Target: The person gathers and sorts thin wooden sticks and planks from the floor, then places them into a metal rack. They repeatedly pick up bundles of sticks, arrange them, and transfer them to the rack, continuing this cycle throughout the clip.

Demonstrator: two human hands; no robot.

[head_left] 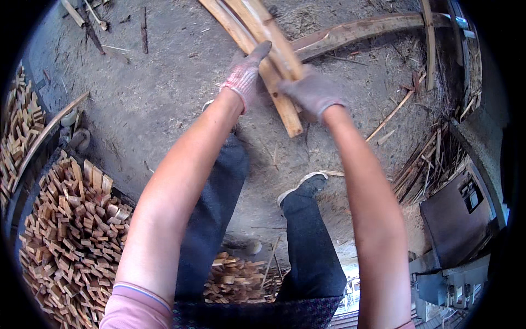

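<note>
Two long, pale wooden planks lie close together in my hands and run off the top edge of the view. My left hand (pixel 245 76), in a whitish-pink work glove, grips the left-hand plank (pixel 283 105) from its left side, a digit laid across the top. Slightly blurred, my right hand (pixel 316 94), in a greyish glove, is closed around the lower end of the right-hand plank (pixel 276 41). The undersides of both planks and some of my fingers are hidden. Beyond my right hand, a long curved timber (pixel 350 34) lies on the ground.
A large heap of short cut wood pieces (pixel 74 236) stands at my left, with another stack (pixel 238 277) behind my legs. Thin sticks (pixel 422 164) are piled at the right beside a dark metal panel (pixel 457 208). Bark and offcuts litter the dirt floor (pixel 159 71).
</note>
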